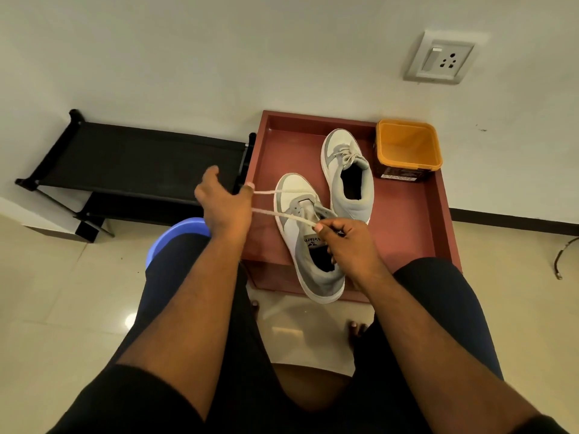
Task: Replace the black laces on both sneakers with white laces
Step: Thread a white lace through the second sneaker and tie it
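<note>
Hands left (224,202) and right (351,245) each pinch white lace (283,216) on near sneaker (308,245), tongue label unreadable.

a reddish-brown raised-rim counter (435,227) stands on the tiled floor (62,296) against the wall. on it lie two grey-and-white sneakers: the near sneaker (300,245) overhanging the front edge, the far sneaker (347,170) beside an orange tub (407,148).

Near grey-white sneaker (308,242) part-laced, white lace (282,216) pulled left, far sneaker (347,173) laced
</note>
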### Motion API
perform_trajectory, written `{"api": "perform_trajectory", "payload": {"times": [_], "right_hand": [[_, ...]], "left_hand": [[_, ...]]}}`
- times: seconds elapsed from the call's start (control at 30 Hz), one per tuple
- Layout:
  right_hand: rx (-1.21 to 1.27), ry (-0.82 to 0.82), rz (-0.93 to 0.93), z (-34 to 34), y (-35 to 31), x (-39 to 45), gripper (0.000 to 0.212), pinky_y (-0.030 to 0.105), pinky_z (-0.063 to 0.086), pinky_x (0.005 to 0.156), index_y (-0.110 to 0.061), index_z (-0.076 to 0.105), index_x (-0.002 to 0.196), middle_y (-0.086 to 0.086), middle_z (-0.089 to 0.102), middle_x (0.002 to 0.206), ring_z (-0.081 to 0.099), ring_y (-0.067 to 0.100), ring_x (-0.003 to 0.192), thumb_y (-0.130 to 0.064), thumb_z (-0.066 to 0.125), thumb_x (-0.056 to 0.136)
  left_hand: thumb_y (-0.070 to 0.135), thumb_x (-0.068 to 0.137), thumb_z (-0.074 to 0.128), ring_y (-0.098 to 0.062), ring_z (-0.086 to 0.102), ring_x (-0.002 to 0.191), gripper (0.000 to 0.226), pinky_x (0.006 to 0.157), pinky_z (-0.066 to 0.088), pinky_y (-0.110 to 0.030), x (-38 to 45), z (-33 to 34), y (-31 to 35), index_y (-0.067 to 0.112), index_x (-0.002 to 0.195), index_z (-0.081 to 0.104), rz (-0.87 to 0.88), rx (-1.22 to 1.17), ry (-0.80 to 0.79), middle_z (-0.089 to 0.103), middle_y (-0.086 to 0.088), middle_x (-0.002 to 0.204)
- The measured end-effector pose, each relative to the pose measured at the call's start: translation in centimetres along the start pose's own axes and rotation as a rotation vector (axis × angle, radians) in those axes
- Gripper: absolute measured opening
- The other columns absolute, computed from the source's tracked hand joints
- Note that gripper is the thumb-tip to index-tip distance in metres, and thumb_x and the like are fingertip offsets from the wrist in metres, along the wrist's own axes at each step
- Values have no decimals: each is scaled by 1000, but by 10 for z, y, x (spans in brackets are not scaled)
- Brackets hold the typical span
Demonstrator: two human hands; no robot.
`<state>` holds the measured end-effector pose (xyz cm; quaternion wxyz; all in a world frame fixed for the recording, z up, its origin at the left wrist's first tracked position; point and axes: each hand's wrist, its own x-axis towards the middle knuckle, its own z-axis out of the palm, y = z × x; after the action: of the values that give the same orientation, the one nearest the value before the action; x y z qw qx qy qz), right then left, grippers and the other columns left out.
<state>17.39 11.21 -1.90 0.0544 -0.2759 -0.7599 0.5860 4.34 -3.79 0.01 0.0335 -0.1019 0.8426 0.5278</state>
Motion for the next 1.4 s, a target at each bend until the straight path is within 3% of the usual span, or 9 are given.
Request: {"api": "perform_trajectory", "payload": {"times": [0.07,0.2,0.43,0.57,0.77,0.9,1.03,1.2,1.4], "right_hand": [[-81,-2,-49,3,-2,8,11,18,45,56,-18,76,89,-20,62,60,54,-6,50,-16,65,90],[-44,27,-53,10,-8,25,8,25,50,55,-18,72,89,-4,70,74,59,-1,54,-11,69,87],[123,9,-20,19,-17,37,4,23,51,50,-4,71,88,5,67,64,59,9,51,-6,71,84],[145,55,-3,27,-14,43,17,25,56,54,-4,69,107,7,69,69,61,11,53,-4,61,92],[-350,119,-76,37,-3,35,31,26,46,91,-2,65,118,13,69,113,62,21,100,-2,46,93],[-142,95,93,48,3,44,40,39,51,94,-12,66,119,8,70,110,64,24,100,4,43,90],[113,28,281,56,8,56,35,45,56,88,-17,71,108,2,74,95,70,23,91,3,49,90],[161,6,267,55,8,58,33,33,58,81,-11,68,115,3,73,95,70,19,87,5,53,90],[185,47,228,58,10,59,30,30,58,78,-14,70,97,4,73,87,69,21,82,7,50,90]], "left_hand": [[13,91,63,-8,53,103,55,62,48,-9,-12,8,6,26,140,42,167,18,-233,43,2,142],[10,95,58,-15,65,72,36,61,58,-29,-30,21,10,13,130,56,-10,-162,-797,70,-7,100],[15,81,76,-10,56,56,10,57,53,-26,-8,18,-1,9,89,76,123,4,-671,68,-5,67],[12,80,76,-3,61,60,6,64,55,-25,3,25,-5,8,85,76,137,8,-559,71,-4,75],[15,87,70,-15,66,72,16,75,60,-40,19,46,-21,20,71,68,144,105,-463,66,3,75],[13,95,58,-6,55,62,10,47,41,-4,19,60,-28,10,88,65,193,234,-470,62,0,83],[13,96,55,-10,53,74,9,52,36,-10,21,67,-32,12,89,61,234,307,-478,61,-5,93],[10,95,52,-17,56,85,11,72,49,-29,25,72,-33,11,89,61,285,394,-485,61,-7,97],[10,96,52,-16,53,86,12,75,47,-28,24,78,-32,5,96,63,281,378,-522,57,-4,97]]}}
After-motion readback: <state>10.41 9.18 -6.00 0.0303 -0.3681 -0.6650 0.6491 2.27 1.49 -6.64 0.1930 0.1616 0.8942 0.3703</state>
